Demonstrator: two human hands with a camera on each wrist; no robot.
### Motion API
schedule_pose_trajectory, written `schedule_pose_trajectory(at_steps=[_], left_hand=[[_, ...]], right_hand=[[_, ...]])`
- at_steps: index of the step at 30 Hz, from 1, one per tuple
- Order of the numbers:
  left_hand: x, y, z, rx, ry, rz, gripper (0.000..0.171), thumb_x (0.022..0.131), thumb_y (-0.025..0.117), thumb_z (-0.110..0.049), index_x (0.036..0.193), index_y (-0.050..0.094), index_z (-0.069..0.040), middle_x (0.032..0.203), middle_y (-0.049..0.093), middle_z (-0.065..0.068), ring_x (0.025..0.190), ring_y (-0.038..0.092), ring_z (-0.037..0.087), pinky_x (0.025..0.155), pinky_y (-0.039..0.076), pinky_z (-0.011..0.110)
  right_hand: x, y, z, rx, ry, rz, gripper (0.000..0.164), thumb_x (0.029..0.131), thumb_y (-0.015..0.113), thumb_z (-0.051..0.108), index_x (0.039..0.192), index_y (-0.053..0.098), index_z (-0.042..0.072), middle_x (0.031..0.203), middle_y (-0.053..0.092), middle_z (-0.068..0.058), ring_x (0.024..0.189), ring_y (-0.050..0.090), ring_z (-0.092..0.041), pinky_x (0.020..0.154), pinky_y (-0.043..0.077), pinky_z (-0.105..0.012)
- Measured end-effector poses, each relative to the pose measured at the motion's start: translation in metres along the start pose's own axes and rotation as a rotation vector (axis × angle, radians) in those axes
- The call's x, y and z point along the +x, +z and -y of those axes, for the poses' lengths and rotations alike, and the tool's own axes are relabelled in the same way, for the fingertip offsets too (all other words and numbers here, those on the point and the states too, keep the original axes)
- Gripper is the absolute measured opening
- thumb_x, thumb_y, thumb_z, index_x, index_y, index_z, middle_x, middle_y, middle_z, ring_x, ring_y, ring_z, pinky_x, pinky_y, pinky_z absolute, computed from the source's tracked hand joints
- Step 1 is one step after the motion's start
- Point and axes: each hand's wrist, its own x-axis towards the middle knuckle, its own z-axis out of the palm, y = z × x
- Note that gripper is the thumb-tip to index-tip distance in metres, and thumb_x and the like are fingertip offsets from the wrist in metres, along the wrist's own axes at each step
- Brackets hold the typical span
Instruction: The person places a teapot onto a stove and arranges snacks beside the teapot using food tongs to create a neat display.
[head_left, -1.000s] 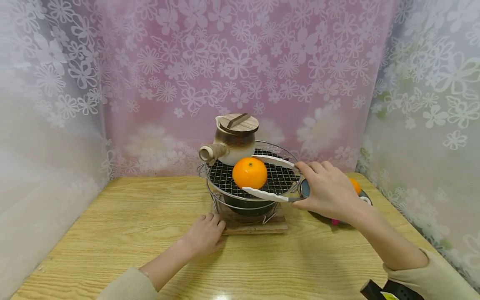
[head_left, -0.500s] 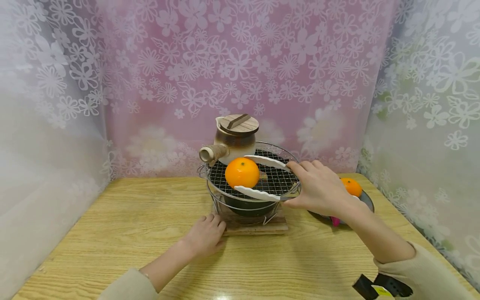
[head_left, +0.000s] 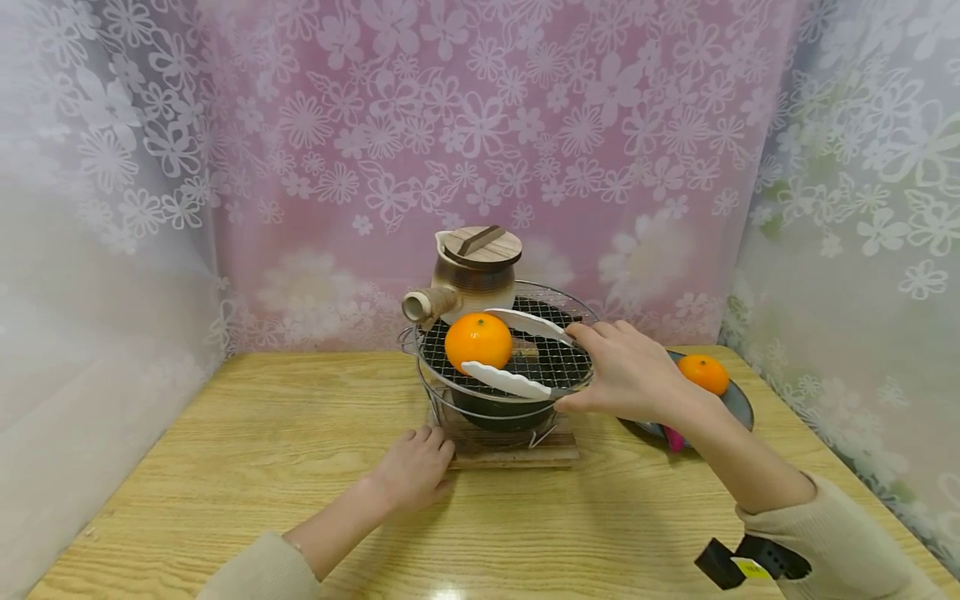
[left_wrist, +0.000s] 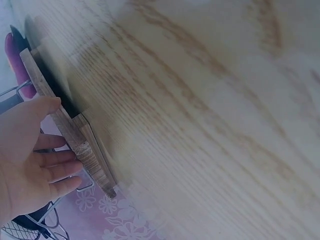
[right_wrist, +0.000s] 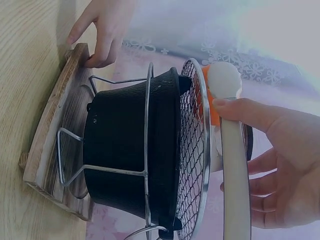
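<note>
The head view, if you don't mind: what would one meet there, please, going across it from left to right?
Left sleeve, left hand, first orange between the tongs, right hand, second orange on the plate, right sleeve.

Two hands (head_left: 414, 468) (head_left: 630, 371), two oranges (head_left: 478, 342) (head_left: 703, 375) — one pair of tongs (head_left: 506, 381), one teapot (head_left: 480, 290).

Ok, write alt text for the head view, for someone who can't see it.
A person's right hand holds white-tipped tongs either side of an orange over a round grill, before a lidded pot; the left hand holds the wooden board below.
</note>
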Motion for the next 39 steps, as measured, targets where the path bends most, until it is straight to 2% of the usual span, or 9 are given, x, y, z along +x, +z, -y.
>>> schedule_pose_trajectory(at_steps=[11,22,28,39], left_hand=[[0.002,-0.001,0.0,-0.068,-0.012,0.022,0.038,0.086,0.061,-0.043,0.097,0.056,-0.007,0.101,0.055,0.01,0.093,0.052,0.024,0.075,0.044,0.035],[0.002,-0.003,0.0,-0.05,-0.01,0.05,0.041,0.086,0.06,-0.044,0.101,0.057,-0.006,0.105,0.055,0.011,0.095,0.053,0.025,0.077,0.044,0.034],[0.003,-0.003,-0.002,-0.038,-0.012,0.079,0.046,0.087,0.059,-0.045,0.106,0.058,-0.003,0.106,0.056,0.012,0.097,0.053,0.025,0.078,0.044,0.034],[0.004,-0.003,0.0,-0.026,-0.008,0.053,0.049,0.086,0.06,-0.046,0.107,0.058,-0.003,0.107,0.056,0.013,0.098,0.054,0.026,0.08,0.045,0.035]], right_hand=[[0.003,-0.001,0.002,0.018,0.023,0.044,0.09,0.065,0.075,0.053,0.135,0.045,0.005,0.119,0.056,-0.017,0.105,0.05,-0.035,0.083,0.042,-0.051],[0.009,0.0,0.007,0.022,0.027,0.043,0.09,0.063,0.075,0.056,0.133,0.048,0.007,0.116,0.057,-0.013,0.101,0.051,-0.031,0.078,0.045,-0.05],[0.012,0.002,0.01,0.028,0.039,0.067,0.088,0.064,0.073,0.057,0.132,0.049,0.007,0.117,0.057,-0.014,0.102,0.051,-0.031,0.079,0.045,-0.05],[0.014,0.002,0.015,0.037,0.045,0.08,0.086,0.066,0.073,0.056,0.129,0.048,0.005,0.109,0.057,-0.013,0.095,0.051,-0.029,0.076,0.046,-0.048]])
